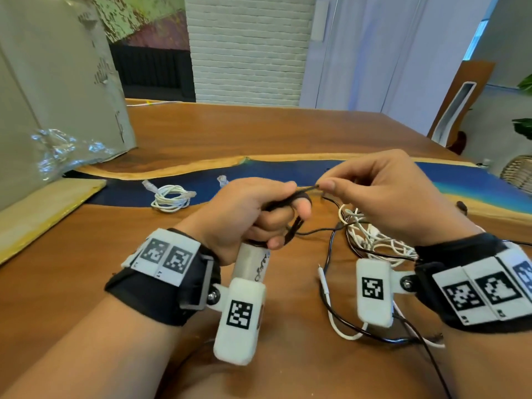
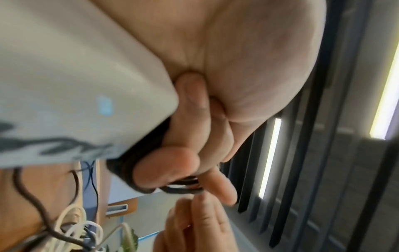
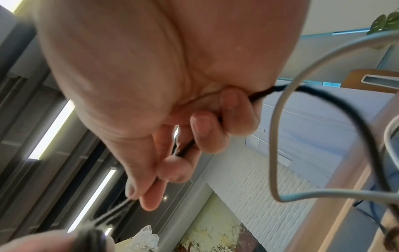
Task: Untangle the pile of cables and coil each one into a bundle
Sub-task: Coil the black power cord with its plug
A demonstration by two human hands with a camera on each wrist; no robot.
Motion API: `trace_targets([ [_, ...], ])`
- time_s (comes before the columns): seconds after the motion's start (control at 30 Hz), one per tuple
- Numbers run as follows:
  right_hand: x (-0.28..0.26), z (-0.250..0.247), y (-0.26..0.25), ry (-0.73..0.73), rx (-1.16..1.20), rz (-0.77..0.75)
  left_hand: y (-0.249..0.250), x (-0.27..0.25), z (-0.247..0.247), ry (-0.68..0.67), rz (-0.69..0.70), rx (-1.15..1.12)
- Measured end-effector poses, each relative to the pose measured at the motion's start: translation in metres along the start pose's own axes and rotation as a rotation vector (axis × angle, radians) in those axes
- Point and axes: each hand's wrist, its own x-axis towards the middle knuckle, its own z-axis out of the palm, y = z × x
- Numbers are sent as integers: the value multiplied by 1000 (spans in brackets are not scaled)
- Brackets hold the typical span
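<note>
My left hand (image 1: 259, 208) holds a black cable (image 1: 290, 226) wound in several loops around its fingers, with a white adapter block (image 1: 253, 264) under the palm. In the left wrist view the black loops (image 2: 129, 173) wrap the fingers beside the white block (image 2: 75, 85). My right hand (image 1: 374, 194) pinches the same black cable (image 3: 187, 148) at its thumb and forefinger, just right of the left hand. The strand runs taut between both hands. A tangled pile of white and black cables (image 1: 371, 240) lies on the table under the right hand.
A coiled white network cable (image 1: 171, 197) lies on the blue strip of the wooden table (image 1: 259, 131). A large cardboard box (image 1: 57, 82) with clear plastic wrap (image 1: 63, 151) stands at the left. A loose white cable end (image 1: 324, 279) lies near my wrists.
</note>
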Motion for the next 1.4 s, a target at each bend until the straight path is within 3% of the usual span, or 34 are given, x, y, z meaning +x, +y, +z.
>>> trace_targets([
  [0.1,0,0,0,-3,-51,11,6,1,-4,20,109,-281],
  [0.27,-2,13,-8,-294,-272,120,11,6,-11,158,318,-581],
  [0.37,-5,25,-16,-462,-360,109,8,9,-10,274,358,-566],
  [0.47,-10,33,-23,-543,-380,57,4,12,-4,356,345,-254],
  [0.63,-8,26,-19,-362,-254,-7,-3,9,3,309,108,510],
  [0.73,-7,19,-16,-278,-103,-42,-4,7,4,173,-5,717],
  [0.83,-5,9,-13,-136,-22,-55,1,3,6,101,-50,623],
  [1.0,0,-1,0,84,49,-72,7,-3,-5,42,15,166],
  [1.17,2,20,3,63,-13,-70,9,-5,-7,-66,40,-178],
  [1.3,5,32,5,110,-184,-99,6,-1,-1,-63,50,-300],
  [1.4,3,38,4,92,-9,-59,5,3,4,-10,87,-325],
])
